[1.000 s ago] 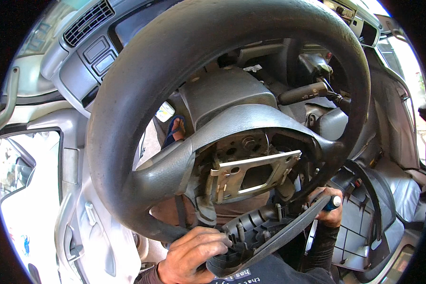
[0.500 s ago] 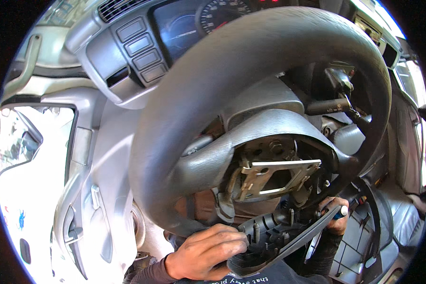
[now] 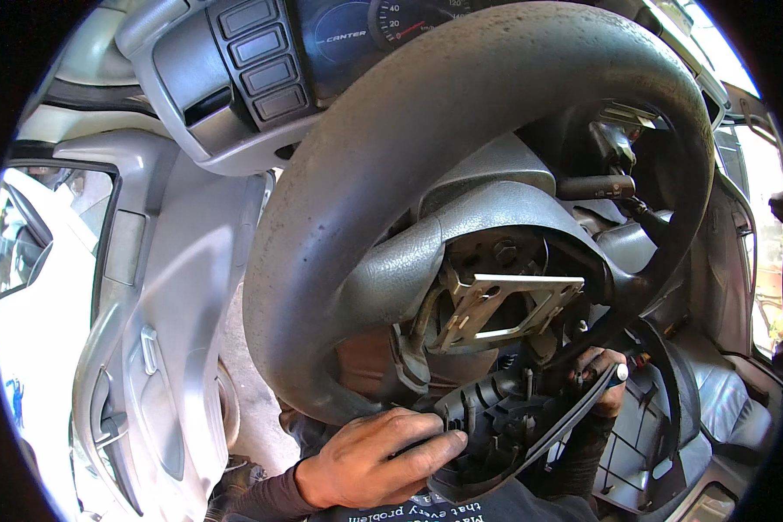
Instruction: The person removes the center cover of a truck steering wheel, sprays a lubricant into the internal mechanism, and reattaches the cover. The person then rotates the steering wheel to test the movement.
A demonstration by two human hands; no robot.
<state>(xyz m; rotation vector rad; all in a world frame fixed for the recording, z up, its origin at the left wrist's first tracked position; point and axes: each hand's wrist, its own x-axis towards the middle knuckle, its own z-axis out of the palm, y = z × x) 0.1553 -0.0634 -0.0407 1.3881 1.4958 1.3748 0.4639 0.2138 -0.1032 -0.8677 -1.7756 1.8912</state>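
Below the hub of the steering wheel (image 3: 300,248), I have the black plastic cover (image 3: 500,422) tilted, its ribbed inner face turned up. My left hand (image 3: 383,457) is clamped on the cover's left end, fingers over the edge; my right hand (image 3: 602,376) grips its right end, beside a white-ended object (image 3: 621,372). Above the cover, a metal bracket (image 3: 461,326) sits exposed within the hub.

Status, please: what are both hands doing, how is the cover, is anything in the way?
Left hand, right hand gripping black plastic cover at opposite ends. Ribbed inside showing. White-ended handle by right hand. Steering wheel rim close beyond cover.
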